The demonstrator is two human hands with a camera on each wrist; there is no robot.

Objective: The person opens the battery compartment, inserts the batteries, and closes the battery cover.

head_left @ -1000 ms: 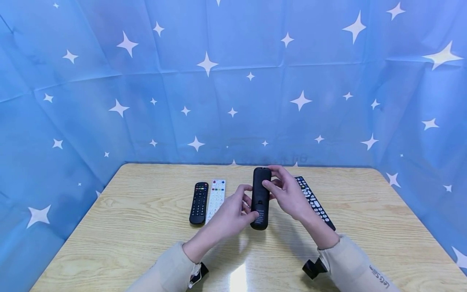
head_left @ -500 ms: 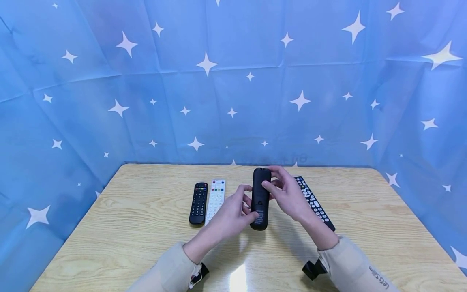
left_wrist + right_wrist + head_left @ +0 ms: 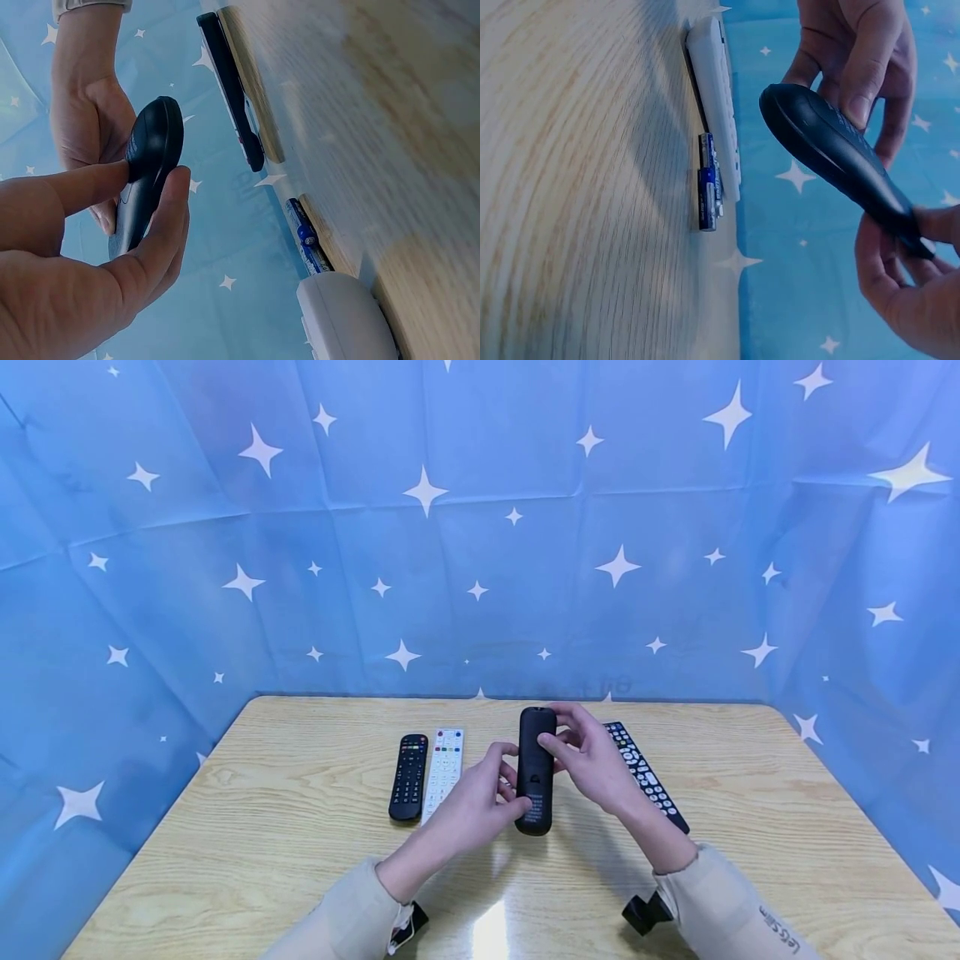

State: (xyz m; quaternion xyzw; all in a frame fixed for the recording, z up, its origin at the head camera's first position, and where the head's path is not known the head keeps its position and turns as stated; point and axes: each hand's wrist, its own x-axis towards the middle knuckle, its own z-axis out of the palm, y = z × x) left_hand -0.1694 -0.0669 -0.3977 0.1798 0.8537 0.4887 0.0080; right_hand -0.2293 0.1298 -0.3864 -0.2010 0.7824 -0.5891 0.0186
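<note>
Both hands hold a black remote control [image 3: 536,772] above the table, its back with small printed text facing the head camera. My left hand [image 3: 480,797] grips its lower end, with the thumb on the printed back and the fingers under the far side. At the upper end, my right hand [image 3: 592,760] pinches it, thumb on the back and fingers behind. The right wrist view shows the remote's curved side and its narrow end between the right fingers. Several blue batteries [image 3: 707,191] lie on the table beyond; the hands and remote hide them in the head view.
Left of the hands, another black remote [image 3: 408,777] and a white remote [image 3: 444,768] lie side by side. A long black remote with white buttons [image 3: 651,781] lies slanted, partly behind the right forearm. A blue star-patterned curtain [image 3: 480,527] hangs behind the wooden table [image 3: 285,843].
The held remote and the right hand have shifted very slightly toward the person. Both grips look the same, and the remotes on the table have stayed put.
</note>
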